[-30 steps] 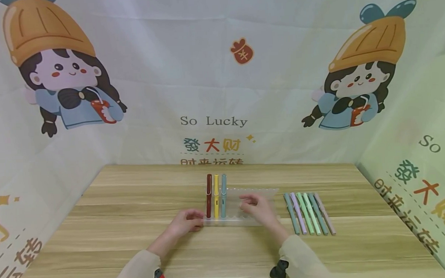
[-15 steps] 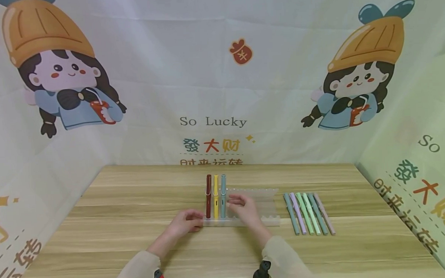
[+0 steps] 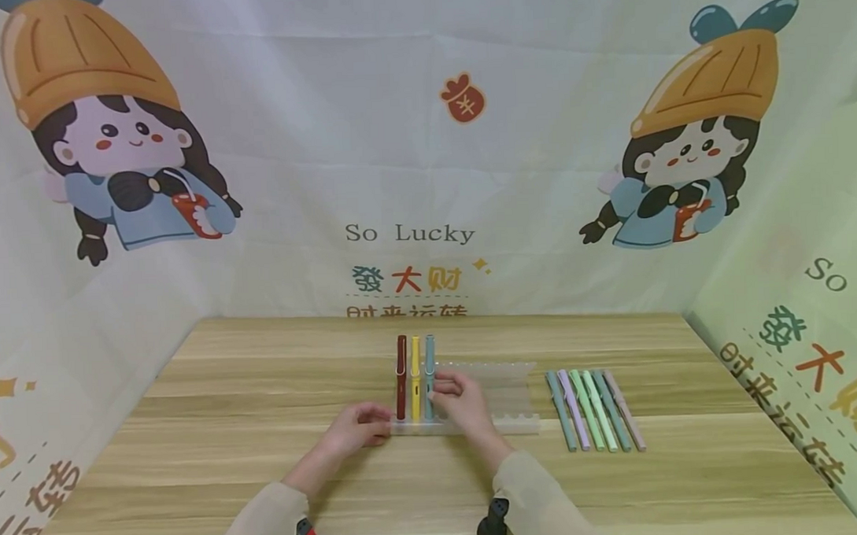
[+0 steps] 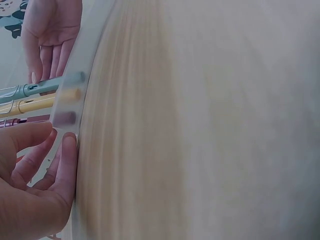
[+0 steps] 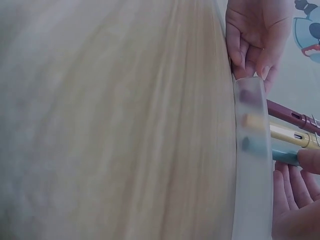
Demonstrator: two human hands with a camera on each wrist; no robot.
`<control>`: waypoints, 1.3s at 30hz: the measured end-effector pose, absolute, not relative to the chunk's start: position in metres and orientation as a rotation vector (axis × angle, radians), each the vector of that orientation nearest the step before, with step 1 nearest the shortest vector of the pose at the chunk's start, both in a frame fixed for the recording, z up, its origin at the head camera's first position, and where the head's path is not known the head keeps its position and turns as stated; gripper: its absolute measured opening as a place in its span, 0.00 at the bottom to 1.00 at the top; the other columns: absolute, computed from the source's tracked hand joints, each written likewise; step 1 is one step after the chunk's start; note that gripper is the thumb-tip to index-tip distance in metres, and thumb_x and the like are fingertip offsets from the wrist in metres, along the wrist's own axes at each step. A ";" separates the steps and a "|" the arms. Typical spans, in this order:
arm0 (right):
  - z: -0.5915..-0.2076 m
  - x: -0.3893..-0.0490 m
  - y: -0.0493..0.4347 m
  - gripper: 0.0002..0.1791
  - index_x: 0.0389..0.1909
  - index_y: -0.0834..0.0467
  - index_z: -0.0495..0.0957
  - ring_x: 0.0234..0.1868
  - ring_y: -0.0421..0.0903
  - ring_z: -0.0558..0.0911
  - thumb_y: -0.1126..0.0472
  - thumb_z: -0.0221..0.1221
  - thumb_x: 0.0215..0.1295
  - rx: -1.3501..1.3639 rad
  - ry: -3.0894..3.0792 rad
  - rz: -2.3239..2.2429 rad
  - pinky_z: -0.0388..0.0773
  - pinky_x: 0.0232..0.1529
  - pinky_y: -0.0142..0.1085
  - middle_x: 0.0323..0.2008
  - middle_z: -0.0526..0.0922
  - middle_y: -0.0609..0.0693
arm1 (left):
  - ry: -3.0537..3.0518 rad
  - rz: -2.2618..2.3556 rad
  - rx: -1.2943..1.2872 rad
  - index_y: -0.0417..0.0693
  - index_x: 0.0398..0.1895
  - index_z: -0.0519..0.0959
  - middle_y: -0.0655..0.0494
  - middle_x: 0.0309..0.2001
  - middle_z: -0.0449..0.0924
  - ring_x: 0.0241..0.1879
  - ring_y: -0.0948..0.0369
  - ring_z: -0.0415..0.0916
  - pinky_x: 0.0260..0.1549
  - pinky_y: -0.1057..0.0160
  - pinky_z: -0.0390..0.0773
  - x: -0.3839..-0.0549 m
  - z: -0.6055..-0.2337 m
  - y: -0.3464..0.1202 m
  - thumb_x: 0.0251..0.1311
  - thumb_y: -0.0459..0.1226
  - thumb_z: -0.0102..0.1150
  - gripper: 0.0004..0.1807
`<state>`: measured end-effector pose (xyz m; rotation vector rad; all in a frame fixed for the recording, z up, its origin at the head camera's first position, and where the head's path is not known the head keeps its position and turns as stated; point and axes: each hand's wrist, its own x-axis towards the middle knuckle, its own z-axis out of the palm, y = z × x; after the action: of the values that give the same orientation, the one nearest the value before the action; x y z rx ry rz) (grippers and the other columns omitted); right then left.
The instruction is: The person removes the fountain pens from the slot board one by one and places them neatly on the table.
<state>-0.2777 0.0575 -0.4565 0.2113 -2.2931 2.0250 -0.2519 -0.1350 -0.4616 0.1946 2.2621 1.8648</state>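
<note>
Partly, the right hand [image 3: 467, 405] covers the blue pen [image 3: 430, 373] in the rack [image 3: 507, 387].

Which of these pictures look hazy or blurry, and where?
Head view: clearest, the yellow pen plainly outlined; left wrist view: the tabletop goes hazy toward the right edge; right wrist view: same toward the left edge, with the yellow pen smudged behind the frosted holder.

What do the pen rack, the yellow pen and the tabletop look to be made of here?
Pen rack: probably translucent plastic, frosted-looking in front, where colours behind show through blurred. Yellow pen: likely plastic with a smooth finish, judging by its even colour. Tabletop: satin-looking wood or wood-effect laminate; the streaked grain leaves it open.
</note>
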 end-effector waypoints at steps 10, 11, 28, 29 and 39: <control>-0.457 -0.278 0.056 0.20 0.47 0.68 0.72 0.37 0.51 0.78 0.74 0.58 0.50 0.178 -2.317 1.975 0.77 0.38 0.35 0.35 0.79 0.60 | 2.262 1.866 0.196 0.27 0.41 0.72 0.48 0.34 0.76 0.33 0.57 0.74 0.35 0.60 0.78 -0.252 -0.462 -0.134 0.53 0.24 0.53 0.11; -0.456 -0.278 0.056 0.20 0.47 0.68 0.71 0.37 0.51 0.78 0.74 0.58 0.50 0.181 -2.313 1.973 0.77 0.39 0.35 0.35 0.79 0.60 | 2.261 1.867 0.197 0.27 0.41 0.72 0.48 0.34 0.76 0.33 0.57 0.74 0.35 0.60 0.78 -0.253 -0.462 -0.134 0.53 0.24 0.53 0.11; -0.438 -0.272 0.059 0.18 0.46 0.68 0.71 0.38 0.53 0.77 0.75 0.56 0.52 0.296 -2.128 1.946 0.75 0.42 0.36 0.35 0.78 0.61 | 2.249 1.875 0.218 0.26 0.40 0.73 0.49 0.33 0.76 0.32 0.59 0.74 0.34 0.62 0.78 -0.256 -0.466 -0.135 0.52 0.24 0.53 0.11; -0.437 -0.271 0.061 0.18 0.46 0.68 0.71 0.38 0.53 0.77 0.74 0.56 0.52 0.289 -2.130 1.950 0.75 0.42 0.36 0.36 0.78 0.61 | 2.249 1.875 0.222 0.26 0.40 0.72 0.49 0.33 0.76 0.32 0.59 0.74 0.34 0.62 0.78 -0.256 -0.466 -0.135 0.52 0.24 0.53 0.11; -0.434 -0.269 0.083 0.19 0.48 0.64 0.71 0.37 0.49 0.76 0.72 0.57 0.53 0.258 -2.205 1.879 0.75 0.40 0.36 0.34 0.78 0.56 | 2.266 1.871 0.205 0.27 0.40 0.73 0.48 0.34 0.75 0.32 0.59 0.74 0.34 0.62 0.78 -0.256 -0.467 -0.135 0.52 0.24 0.53 0.11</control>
<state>-0.2687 0.0832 -0.4338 0.2577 -2.2052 1.8786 -0.2559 -0.1347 -0.4666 0.2047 2.2665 1.8711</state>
